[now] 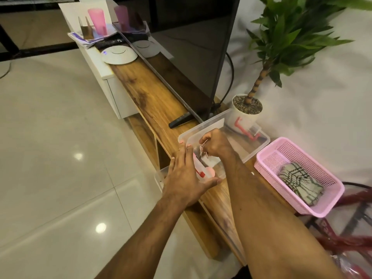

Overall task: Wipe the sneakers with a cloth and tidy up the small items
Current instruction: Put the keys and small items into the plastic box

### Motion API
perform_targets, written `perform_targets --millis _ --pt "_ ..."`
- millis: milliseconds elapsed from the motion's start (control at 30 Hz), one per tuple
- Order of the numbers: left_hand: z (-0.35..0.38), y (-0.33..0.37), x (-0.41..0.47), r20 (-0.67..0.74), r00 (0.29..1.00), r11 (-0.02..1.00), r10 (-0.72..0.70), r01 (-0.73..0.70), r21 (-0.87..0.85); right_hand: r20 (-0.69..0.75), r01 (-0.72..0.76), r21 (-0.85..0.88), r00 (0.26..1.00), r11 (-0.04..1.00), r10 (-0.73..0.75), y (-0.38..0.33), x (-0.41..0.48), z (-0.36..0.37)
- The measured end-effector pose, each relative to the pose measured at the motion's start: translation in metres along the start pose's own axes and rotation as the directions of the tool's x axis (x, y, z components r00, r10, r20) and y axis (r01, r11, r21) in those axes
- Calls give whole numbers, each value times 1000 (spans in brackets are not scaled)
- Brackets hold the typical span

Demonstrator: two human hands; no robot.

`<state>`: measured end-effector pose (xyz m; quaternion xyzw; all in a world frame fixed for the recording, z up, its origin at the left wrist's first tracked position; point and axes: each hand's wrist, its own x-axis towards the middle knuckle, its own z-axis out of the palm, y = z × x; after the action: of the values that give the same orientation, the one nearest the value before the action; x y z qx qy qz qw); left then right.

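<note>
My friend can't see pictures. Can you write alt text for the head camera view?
A right hand pinches keys over a clear box on a wooden shelf while the left hand touches it. A folded cloth lies in a pink basket.

Two bare forearms, uncovered right down to the lower frame edge, with sparse dark hair along both. The left hand [186, 178] is bare, with tendons and knuckles standing out on its back and short trimmed nails on the fingertips [182, 142]. The right hand [217, 144] is bare too. A dark strip [241, 273] between the arms may be clothing; cannot tell.
</note>
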<state>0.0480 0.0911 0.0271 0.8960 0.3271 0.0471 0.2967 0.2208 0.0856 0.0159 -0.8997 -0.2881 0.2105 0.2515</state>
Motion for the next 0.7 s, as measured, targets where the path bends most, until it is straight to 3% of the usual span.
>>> perform_targets --millis 100,300,533,700 --pt "0 0 1 -1 1000 1000 -2 2 14 -5 3 -62 1000 998 -3 3 1 7" --pt "-1 1 1 5 1000 1000 -4 4 25 -97 13 -31 995 999 -16 6 -3 -1" --pt "-8 6 2 52 998 996 -25 21 85 -192 66 142 981 988 -38 2 -36 -49" --pt "-14 13 0 79 996 996 -44 37 86 -297 37 277 953 960 49 22 -71 -86"
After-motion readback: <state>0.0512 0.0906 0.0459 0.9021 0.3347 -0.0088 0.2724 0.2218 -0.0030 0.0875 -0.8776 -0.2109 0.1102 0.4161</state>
